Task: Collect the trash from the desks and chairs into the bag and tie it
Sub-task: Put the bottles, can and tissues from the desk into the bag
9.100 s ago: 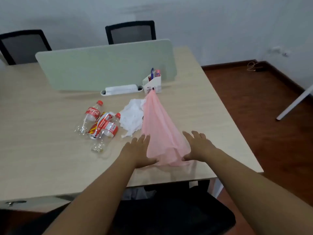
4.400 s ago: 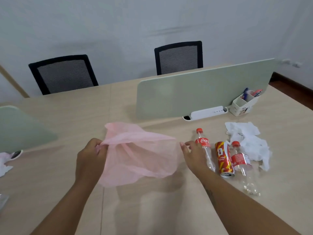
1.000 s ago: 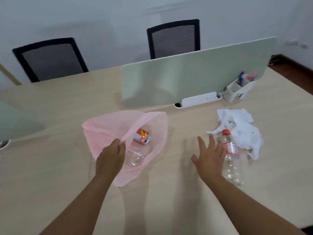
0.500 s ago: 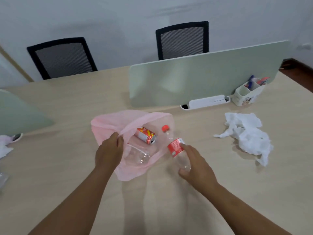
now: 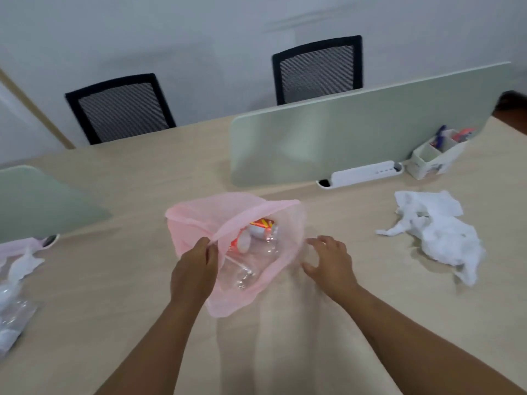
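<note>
A thin pink bag (image 5: 199, 220) lies open on the wooden desk (image 5: 285, 337) in front of me. My left hand (image 5: 194, 272) pinches its near rim and holds the mouth up. Inside I see a red can (image 5: 263, 228) and clear plastic bottles (image 5: 245, 269), one with a red label. My right hand (image 5: 330, 263) hovers just right of the bag's mouth, fingers spread, holding nothing. Crumpled white tissue paper (image 5: 436, 235) lies on the desk to the right, apart from both hands.
A pale green divider panel (image 5: 356, 132) stands behind the bag, with a white power strip (image 5: 365, 173) and a white pen holder (image 5: 433, 158) at its foot. A second divider (image 5: 37, 201) and more pink and clear trash (image 5: 14, 280) are at the left. Two black mesh chairs (image 5: 119, 109) stand beyond the desk.
My right hand pushed the last red-labelled bottle into the bag and has let go of it. The left hand has kept its hold on the bag's rim.
</note>
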The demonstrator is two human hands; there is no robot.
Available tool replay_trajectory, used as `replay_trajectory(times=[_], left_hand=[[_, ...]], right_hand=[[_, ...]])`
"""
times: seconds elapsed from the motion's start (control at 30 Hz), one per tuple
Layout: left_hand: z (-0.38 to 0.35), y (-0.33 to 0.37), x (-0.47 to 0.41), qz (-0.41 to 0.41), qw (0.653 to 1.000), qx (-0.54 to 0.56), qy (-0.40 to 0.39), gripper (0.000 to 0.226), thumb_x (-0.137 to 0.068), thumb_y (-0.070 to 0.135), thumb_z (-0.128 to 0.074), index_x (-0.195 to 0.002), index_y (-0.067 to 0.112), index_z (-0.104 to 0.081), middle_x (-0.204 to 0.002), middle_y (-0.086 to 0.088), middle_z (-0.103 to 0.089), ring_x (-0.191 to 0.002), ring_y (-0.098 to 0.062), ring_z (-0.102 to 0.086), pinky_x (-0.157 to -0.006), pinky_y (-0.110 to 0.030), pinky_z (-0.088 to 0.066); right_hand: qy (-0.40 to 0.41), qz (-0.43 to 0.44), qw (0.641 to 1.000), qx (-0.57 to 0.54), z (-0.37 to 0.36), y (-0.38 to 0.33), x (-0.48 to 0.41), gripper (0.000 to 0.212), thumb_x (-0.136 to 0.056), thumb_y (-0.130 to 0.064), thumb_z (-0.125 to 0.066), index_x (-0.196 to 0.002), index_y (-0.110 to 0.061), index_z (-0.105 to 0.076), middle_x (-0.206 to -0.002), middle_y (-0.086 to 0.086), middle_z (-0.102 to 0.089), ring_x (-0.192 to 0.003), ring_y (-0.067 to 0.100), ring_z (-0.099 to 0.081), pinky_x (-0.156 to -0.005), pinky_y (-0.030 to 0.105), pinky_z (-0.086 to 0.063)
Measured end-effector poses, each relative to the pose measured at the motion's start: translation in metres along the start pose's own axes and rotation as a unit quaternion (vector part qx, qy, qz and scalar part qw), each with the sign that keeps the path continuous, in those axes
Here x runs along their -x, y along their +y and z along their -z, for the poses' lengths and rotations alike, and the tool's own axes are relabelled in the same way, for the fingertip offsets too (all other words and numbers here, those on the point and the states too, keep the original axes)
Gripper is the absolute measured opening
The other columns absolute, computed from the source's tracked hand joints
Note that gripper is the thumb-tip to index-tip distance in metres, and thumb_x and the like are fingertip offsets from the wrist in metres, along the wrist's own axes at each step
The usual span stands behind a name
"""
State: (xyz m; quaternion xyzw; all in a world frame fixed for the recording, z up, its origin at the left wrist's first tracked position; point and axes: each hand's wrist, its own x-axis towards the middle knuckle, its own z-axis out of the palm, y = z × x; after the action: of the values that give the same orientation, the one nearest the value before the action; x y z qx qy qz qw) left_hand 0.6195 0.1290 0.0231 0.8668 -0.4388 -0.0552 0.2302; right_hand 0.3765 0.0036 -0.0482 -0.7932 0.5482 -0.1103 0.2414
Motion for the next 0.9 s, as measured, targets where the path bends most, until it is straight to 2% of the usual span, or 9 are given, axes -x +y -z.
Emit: replay_trajectory(times=[0.17, 0.33, 0.5, 0.67, 0.8, 0.9], left_hand=[[-0.023, 0.017, -0.003, -0.033, 0.999, 0.008, -0.023, 0.025, -0.099, 0.032, -0.038, -0.077, 0.022, -0.044, -0.063, -0.006, -0.055, -0.064, -0.035, -0.052, -0.058, -0.042, -0.045], [-0.042, 0.060, -0.013, -0.080, 0.996, 0.015, -0.047, 0.027, -0.100, 0.026, -0.039, -0.075, 0.019, -0.045, -0.059, -0.006, -0.054, -0.059, -0.033, -0.053, -0.057, -0.044, -0.047], [-0.057, 0.092, -0.026, -0.108, 0.992, 0.004, -0.062, 0.029, -0.100, 0.031, -0.038, -0.073, 0.021, -0.041, -0.059, -0.006, -0.053, -0.060, -0.034, -0.052, -0.055, -0.043, -0.046], [-0.074, 0.116, -0.042, -0.128, 0.990, 0.009, -0.062, 0.035, -0.100, 0.027, -0.044, -0.067, 0.022, -0.035, -0.053, -0.003, -0.047, -0.053, -0.026, -0.046, -0.048, -0.035, -0.034], [-0.086, 0.130, -0.059, -0.139, 0.988, 0.015, -0.067, 0.035, -0.099, 0.026, -0.045, -0.065, 0.023, -0.035, -0.052, -0.001, -0.046, -0.052, -0.025, -0.045, -0.049, -0.036, -0.034], [-0.093, 0.137, -0.069, -0.149, 0.986, 0.022, -0.071, 0.035, -0.099, 0.029, -0.044, -0.066, 0.022, -0.035, -0.051, -0.001, -0.046, -0.050, -0.025, -0.046, -0.048, -0.035, -0.036]], right_hand=[[0.057, -0.159, 0.982, 0.086, 0.038, 0.090, 0.008, 0.072, -0.082, -0.051, -0.064, -0.146, -0.030, -0.037, -0.156, 0.007, -0.028, -0.141, 0.034, -0.023, -0.112, 0.046, -0.027], [0.089, -0.255, 0.954, 0.127, 0.073, 0.151, 0.004, 0.091, -0.074, -0.059, -0.070, -0.150, -0.034, -0.027, -0.159, 0.012, -0.014, -0.144, 0.043, -0.011, -0.113, 0.060, -0.018], [0.095, -0.294, 0.944, 0.115, 0.091, 0.186, -0.021, 0.108, -0.068, -0.076, -0.063, -0.154, -0.039, -0.008, -0.162, 0.011, -0.002, -0.146, 0.045, 0.001, -0.110, 0.068, -0.014], [0.042, -0.286, 0.953, 0.095, 0.101, 0.203, -0.067, 0.125, -0.056, -0.094, -0.047, -0.152, -0.041, 0.013, -0.163, 0.006, 0.012, -0.146, 0.044, 0.013, -0.110, 0.071, -0.004], [0.008, -0.286, 0.954, 0.096, 0.112, 0.218, -0.108, 0.131, -0.046, -0.099, -0.044, -0.149, -0.045, 0.016, -0.162, 0.005, 0.018, -0.144, 0.045, 0.018, -0.107, 0.072, 0.000], [-0.053, -0.304, 0.948, 0.077, 0.107, 0.230, -0.124, 0.130, -0.045, -0.097, -0.046, -0.148, -0.048, 0.015, -0.162, 0.004, 0.018, -0.143, 0.046, 0.019, -0.108, 0.072, 0.000]])
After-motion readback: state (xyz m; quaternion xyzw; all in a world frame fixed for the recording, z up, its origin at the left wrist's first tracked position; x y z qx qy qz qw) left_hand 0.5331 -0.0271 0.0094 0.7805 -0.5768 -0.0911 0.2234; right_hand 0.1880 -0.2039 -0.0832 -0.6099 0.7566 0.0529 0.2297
